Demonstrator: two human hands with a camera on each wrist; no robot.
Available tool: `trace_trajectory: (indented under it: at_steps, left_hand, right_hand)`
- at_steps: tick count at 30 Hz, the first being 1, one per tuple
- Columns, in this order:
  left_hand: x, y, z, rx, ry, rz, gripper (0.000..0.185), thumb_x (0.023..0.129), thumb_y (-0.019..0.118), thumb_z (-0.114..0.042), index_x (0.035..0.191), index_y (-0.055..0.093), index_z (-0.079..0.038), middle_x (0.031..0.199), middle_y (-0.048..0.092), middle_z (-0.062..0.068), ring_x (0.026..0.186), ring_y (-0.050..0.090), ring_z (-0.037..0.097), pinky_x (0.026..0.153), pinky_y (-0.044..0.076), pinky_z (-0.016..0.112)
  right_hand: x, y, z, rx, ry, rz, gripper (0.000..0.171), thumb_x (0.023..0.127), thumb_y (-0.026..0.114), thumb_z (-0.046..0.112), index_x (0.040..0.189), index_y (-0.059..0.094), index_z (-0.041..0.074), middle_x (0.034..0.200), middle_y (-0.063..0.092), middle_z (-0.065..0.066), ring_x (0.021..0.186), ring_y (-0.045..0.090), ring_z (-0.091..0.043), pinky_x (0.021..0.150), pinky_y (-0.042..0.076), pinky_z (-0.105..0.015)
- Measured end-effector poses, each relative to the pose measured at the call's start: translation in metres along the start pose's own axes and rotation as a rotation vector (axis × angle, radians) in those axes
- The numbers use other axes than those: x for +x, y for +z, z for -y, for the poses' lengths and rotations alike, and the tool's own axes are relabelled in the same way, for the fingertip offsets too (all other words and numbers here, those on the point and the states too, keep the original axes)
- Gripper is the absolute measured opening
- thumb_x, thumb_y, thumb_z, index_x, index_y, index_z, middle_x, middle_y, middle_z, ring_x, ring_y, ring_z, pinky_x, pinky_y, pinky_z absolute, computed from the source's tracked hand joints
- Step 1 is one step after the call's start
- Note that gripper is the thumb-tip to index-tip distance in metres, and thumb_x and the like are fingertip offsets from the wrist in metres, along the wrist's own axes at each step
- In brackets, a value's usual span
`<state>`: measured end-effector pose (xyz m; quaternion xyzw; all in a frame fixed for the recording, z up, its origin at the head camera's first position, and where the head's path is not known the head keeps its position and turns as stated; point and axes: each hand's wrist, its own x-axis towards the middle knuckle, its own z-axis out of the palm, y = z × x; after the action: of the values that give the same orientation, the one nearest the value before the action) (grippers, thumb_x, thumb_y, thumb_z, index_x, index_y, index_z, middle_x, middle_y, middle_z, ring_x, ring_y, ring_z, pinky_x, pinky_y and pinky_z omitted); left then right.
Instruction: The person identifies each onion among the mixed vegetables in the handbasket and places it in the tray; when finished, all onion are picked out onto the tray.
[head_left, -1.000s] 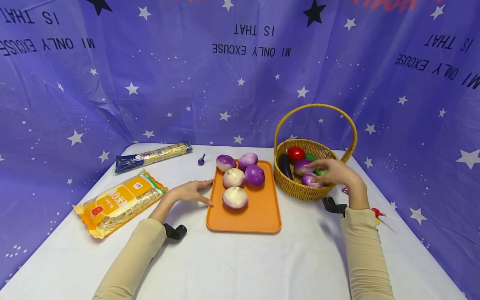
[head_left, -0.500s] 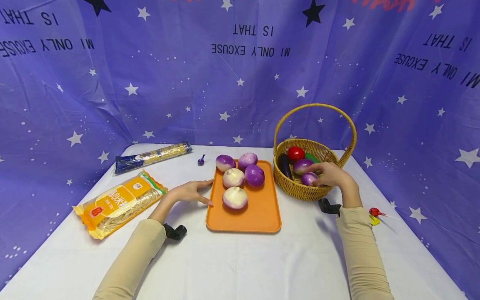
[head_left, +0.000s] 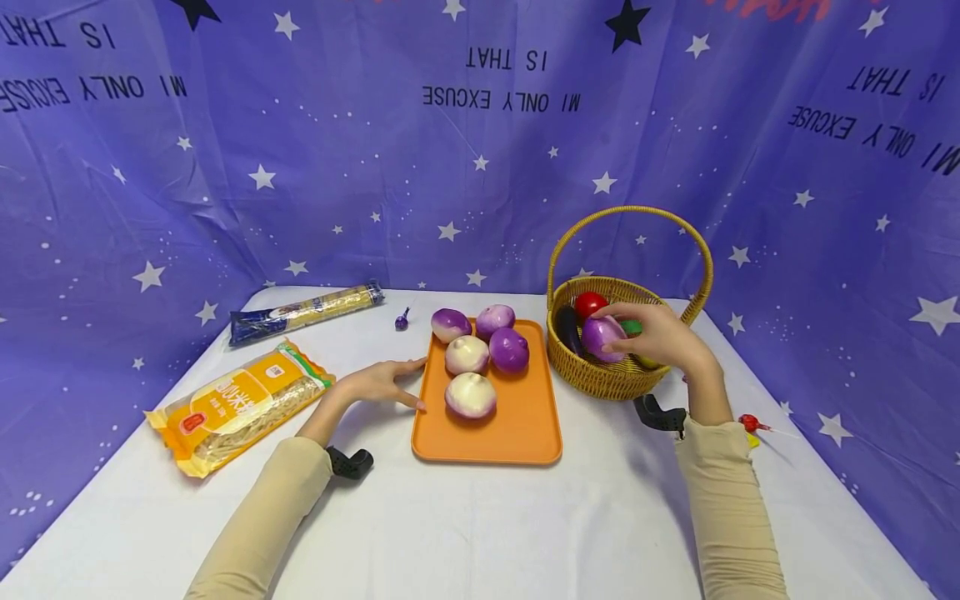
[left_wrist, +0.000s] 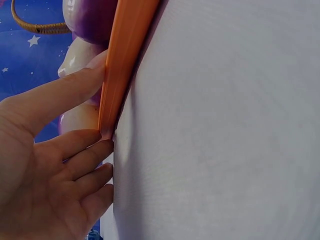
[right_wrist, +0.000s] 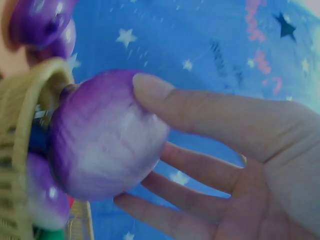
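Note:
A purple-and-white onion (head_left: 602, 339) is held in my right hand (head_left: 660, 337), over the wicker basket (head_left: 600, 383). In the right wrist view the thumb presses on one side of this onion (right_wrist: 107, 137) and the fingers lie on the other. My left hand (head_left: 378, 385) rests at the left edge of an orange tray (head_left: 487, 446), thumb and fingers spread. Its thumb and index fingertip touch the rim in the left wrist view. Several onions (head_left: 470, 395) sit on the tray. Another onion (right_wrist: 47, 192) lies in the basket beneath the held one.
The basket also holds a tomato (head_left: 591, 305), an eggplant (head_left: 568, 329) and a green vegetable (head_left: 632, 327); its tall handle (head_left: 632, 208) arches above. Left lie a noodle bag (head_left: 243, 404) and a long pasta pack (head_left: 307, 314). Lollipops, one purple (head_left: 402, 319), one red (head_left: 752, 423), lie on the table.
My right hand has reached into the basket, gripped an onion and raised it slightly, leftward over the basket's front. The left hand and tray have stayed put.

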<state>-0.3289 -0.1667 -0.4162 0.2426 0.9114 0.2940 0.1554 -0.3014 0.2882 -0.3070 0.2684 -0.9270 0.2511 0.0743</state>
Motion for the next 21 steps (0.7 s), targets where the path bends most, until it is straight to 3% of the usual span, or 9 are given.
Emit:
trace_trajectory:
  at_steps: [4, 10, 13, 18, 21]
  left_hand:
    - [0.002, 0.000, -0.001, 0.002, 0.003, 0.001, 0.095, 0.077, 0.079, -0.043, 0.151, 0.030, -0.008, 0.151, 0.032, 0.023, 0.138, 0.028, 0.042, 0.113, 0.020, 0.055]
    - [0.003, 0.000, -0.002, 0.006, 0.000, 0.002, 0.095, 0.078, 0.078, -0.044, 0.152, 0.030, -0.009, 0.151, 0.033, 0.022, 0.138, 0.028, 0.042, 0.113, 0.021, 0.056]
    - [0.002, 0.000, -0.003, 0.003, -0.008, 0.001, 0.095, 0.078, 0.078, -0.044, 0.152, 0.030, -0.010, 0.151, 0.034, 0.021, 0.138, 0.028, 0.041, 0.113, 0.021, 0.056]
    - [0.000, 0.000, -0.003, 0.003, -0.012, 0.010, 0.094, 0.079, 0.078, -0.043, 0.152, 0.030, -0.009, 0.151, 0.032, 0.022, 0.139, 0.027, 0.042, 0.113, 0.021, 0.056]
    - [-0.001, 0.001, -0.001, -0.001, -0.021, 0.012, 0.094, 0.078, 0.078, -0.043, 0.152, 0.030, -0.011, 0.152, 0.031, 0.021, 0.139, 0.026, 0.041, 0.113, 0.020, 0.056]
  right_hand:
    - [0.004, 0.007, 0.016, 0.008, -0.077, -0.010, 0.044, 0.079, 0.081, 0.014, 0.122, 0.067, 0.012, 0.115, 0.067, -0.011, 0.101, 0.062, -0.032, 0.086, 0.052, -0.051]
    - [0.017, 0.029, 0.035, 0.077, -0.203, 0.088, 0.046, 0.079, 0.082, 0.016, 0.122, 0.067, 0.018, 0.110, 0.067, 0.000, 0.086, 0.063, -0.017, 0.077, 0.056, -0.036]
    - [0.023, 0.045, 0.040, 0.108, -0.221, 0.146, 0.046, 0.078, 0.082, 0.019, 0.122, 0.067, 0.018, 0.102, 0.066, 0.003, 0.074, 0.057, -0.015, 0.068, 0.053, -0.031]
    - [0.031, 0.074, 0.046, 0.101, -0.236, 0.201, 0.043, 0.081, 0.080, 0.018, 0.122, 0.066, 0.018, 0.073, 0.052, 0.003, 0.056, 0.046, -0.019, 0.058, 0.043, -0.025]
    - [0.034, 0.087, 0.048, 0.075, -0.250, 0.214, 0.045, 0.080, 0.079, 0.016, 0.124, 0.066, 0.017, 0.073, 0.053, 0.002, 0.054, 0.045, -0.018, 0.056, 0.041, -0.023]
